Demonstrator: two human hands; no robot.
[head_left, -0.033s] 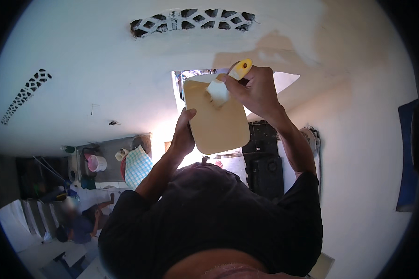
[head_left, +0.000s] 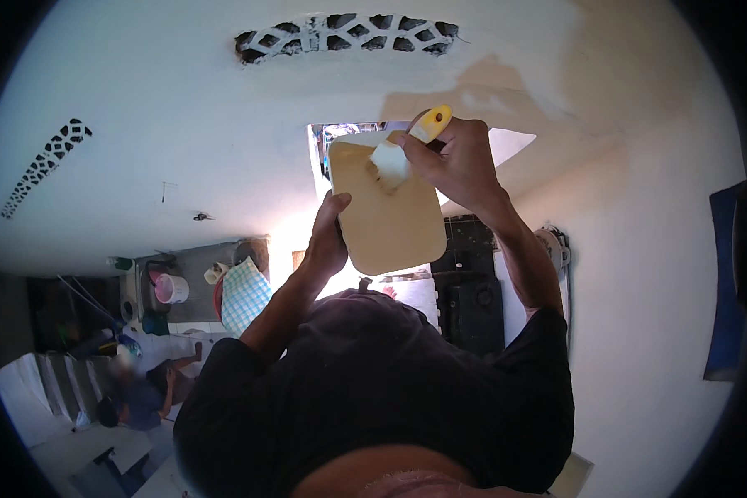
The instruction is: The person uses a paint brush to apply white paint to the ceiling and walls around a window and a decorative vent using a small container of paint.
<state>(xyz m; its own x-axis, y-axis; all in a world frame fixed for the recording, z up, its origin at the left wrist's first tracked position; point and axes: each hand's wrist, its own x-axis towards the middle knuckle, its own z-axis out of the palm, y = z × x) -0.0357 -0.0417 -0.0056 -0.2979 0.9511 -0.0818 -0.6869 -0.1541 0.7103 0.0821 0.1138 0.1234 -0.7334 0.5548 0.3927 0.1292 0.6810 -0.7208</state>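
My left hand (head_left: 329,236) is closed on the left edge of a pale beige, rounded rectangular piece (head_left: 394,232), its thumb over the rim. Whether this is a flat board or a shallow container, I cannot tell. My right hand (head_left: 461,162) grips a paintbrush (head_left: 432,124) by its yellow handle, which has a hole near the end. The brush's broad white lower part rests against the upper area of the beige surface, where brownish marks show around its tip. Both hands are raised in front of my dark shirt.
A white wall with an openwork vent (head_left: 349,35) rises ahead, a bright opening below it. A black appliance (head_left: 471,307) stands beyond my right forearm. At left are a checked cloth (head_left: 246,297), a pale bucket (head_left: 172,289) and another person (head_left: 145,398). A blue panel (head_left: 726,282) hangs far right.
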